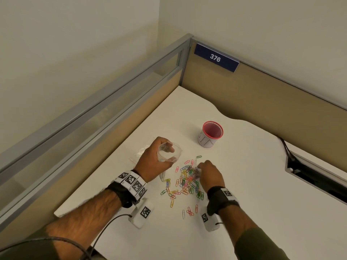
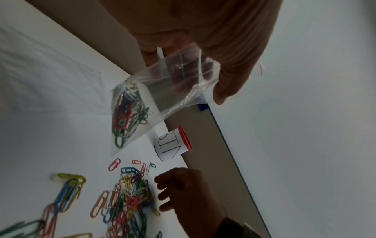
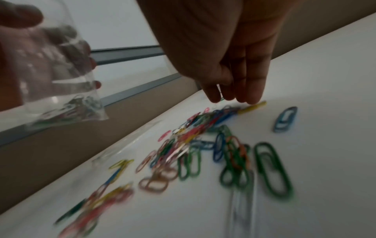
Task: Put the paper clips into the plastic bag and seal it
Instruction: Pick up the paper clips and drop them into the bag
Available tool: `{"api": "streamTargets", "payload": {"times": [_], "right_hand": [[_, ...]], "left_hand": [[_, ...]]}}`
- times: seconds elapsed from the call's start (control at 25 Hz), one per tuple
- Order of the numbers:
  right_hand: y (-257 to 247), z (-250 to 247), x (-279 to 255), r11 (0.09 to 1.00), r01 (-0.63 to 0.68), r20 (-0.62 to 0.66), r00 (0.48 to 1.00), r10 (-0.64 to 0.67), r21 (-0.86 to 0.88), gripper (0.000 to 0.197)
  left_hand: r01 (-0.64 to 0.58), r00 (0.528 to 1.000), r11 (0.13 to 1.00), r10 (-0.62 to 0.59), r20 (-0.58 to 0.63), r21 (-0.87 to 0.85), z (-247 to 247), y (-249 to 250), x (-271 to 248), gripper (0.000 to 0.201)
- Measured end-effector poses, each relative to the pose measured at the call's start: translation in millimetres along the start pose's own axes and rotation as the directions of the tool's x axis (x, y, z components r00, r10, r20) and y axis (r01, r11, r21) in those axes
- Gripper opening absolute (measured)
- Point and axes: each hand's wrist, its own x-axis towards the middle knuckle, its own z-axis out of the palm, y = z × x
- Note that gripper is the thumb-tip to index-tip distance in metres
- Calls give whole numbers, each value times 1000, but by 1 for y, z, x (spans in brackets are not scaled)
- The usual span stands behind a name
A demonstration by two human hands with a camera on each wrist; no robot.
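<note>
Smooth white counter [image 1: 244, 184] under you carries a heap of bright, wire-thin paper clips [image 1: 187, 182]. Your left hand [image 1: 153, 159] at 10 o'clock of the heap grips a clear, crinkly plastic bag [image 2: 162, 96], mouth held open, some clips already at its bottom. Your right hand [image 1: 209, 174], fingertips [image 3: 252, 96] bunched, pinches clips at the heap's 2 o'clock edge. At 1 o'clock stands a red-rimmed cylindrical cup [image 1: 211, 134].
</note>
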Motion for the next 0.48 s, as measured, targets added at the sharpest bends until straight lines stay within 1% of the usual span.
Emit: {"api": "streamTargets", "payload": {"times": [0.08,0.12,0.2,0.24,0.32,0.4,0.48], "right_hand": [[1,-8,12,995,-69,-26,997,71,70,36],[1,-10,20,994,-77,-17,997,78,78,44],[-3,-10,33,998,-17,42,999,15,52,57],[-7,-7,37,999,32,64,997,-33,18,57],[-14,1,37,993,98,52,994,-95,-60,45],[-16,8,26,989,128,18,992,-127,-76,33],[-15,14,8,986,162,41,986,-160,-52,29]], "left_hand": [[-5,1000,1000,5,2,4,-1,-2,0,48],[-8,1000,1000,8,7,8,-1,-2,0,48],[-13,1000,1000,12,12,20,-4,0,-1,47],[-15,1000,1000,15,10,23,-6,1,-2,47],[-16,1000,1000,16,5,23,-10,1,-2,46],[-12,1000,1000,12,0,19,-13,2,-2,46],[-11,1000,1000,11,-5,17,-15,2,-1,46]]}}
